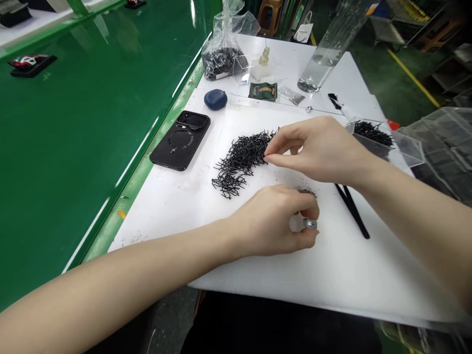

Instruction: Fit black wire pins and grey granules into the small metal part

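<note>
The left hand (pixel 271 221) was clamped on a small silver metal part (pixel 310 223), which it held between the thumb and the bent fingers, above the white table (pixel 332 275). The tips of the thumb and the forefinger of the right hand (pixel 320 147) were together at the right edge of a loose pile of thin black pieces (pixel 245 157); whether one piece was pinched between them, I could not tell. The pile lay on the white surface beyond the left hand, and many pieces in it were crossed and had a bent end. In my judgement, each piece was very light and rather stiff, perhaps a little slippery, and it could easily catch on its neighbours; a single piece lying at the border, taken near the middle of its straight length, offered the surest hold. The metal part looked hard and smooth, probably heavier than a piece but still light, so it was best to take it around its side, leaving its ends free. It did not seem fragile, but its polished surface could turn in dry fingers. Black tweezers (pixel 356 214) lay partly beneath the right forearm, and a phone (pixel 180 140) lay to the left of the pile.
</note>
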Tool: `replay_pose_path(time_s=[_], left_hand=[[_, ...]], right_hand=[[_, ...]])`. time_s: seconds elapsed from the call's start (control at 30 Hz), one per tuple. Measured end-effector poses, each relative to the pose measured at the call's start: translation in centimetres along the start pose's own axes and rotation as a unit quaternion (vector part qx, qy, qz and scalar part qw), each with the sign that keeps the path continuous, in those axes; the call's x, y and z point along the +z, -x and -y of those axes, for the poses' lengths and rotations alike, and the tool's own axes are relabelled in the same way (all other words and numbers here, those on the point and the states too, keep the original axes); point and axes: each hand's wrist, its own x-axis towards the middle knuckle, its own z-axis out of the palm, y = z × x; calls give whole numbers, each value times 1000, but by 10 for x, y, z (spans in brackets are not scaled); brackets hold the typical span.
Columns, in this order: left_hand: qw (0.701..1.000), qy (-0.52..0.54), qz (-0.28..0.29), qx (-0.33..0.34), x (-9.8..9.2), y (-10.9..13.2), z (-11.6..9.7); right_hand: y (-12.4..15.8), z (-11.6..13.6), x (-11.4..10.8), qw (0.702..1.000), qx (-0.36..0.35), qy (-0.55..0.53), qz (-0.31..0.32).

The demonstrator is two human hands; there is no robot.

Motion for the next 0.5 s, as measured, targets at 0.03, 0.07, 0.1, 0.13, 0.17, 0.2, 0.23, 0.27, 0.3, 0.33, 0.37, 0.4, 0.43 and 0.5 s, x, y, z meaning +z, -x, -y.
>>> replay_pose_path(time_s=[0.03,0.07,0.1,0.13,0.17,0.2,0.23,0.27,0.3,0.33,0.37,0.4,0.43,0.5], left_hand=[[1000,0,-2,-6,0,0,0],[1000,0,-3,-12,-1,0,-1],[1000,0,-4,-16,-1,-1,-1],[1000,0,-4,-19,-1,-1,-1],[1000,1,-5,-21,-2,-1,-2],[1000,1,-4,-22,-2,-1,-2],[1000,2,-5,-23,-2,-1,-2],[1000,3,-6,-23,-2,-1,-1],[1000,4,-7,-22,-2,-1,-1],[1000,6,-8,-20,-1,-1,-1],[1000,8,-9,-19,-1,-1,-1],[1000,9,-11,-19,-1,-1,-1],[1000,10,-14,-20,-1,-1,-1],[1000,12,-18,-22,-2,-1,-1]], right_hand=[[0,-1,0,1000,1,7,-5],[0,-2,0,1000,2,10,-9],[-1,-3,0,1000,3,10,-11],[-1,-3,-1,1000,5,6,-12],[-2,-4,-2,1000,8,1,-12],[-2,-4,-3,1000,11,-3,-11],[-3,-4,-4,1000,14,-10,-11],[-3,-5,-5,1000,18,-20,-11],[-3,-5,-6,999,22,-32,-10],[-4,-6,-7,999,26,-44,-8],[-4,-7,-8,998,29,-55,-6],[-5,-8,-8,997,33,-63,-5],[-6,-9,-9,997,36,-66,-4],[-8,-11,-9,997,42,-66,-3]])
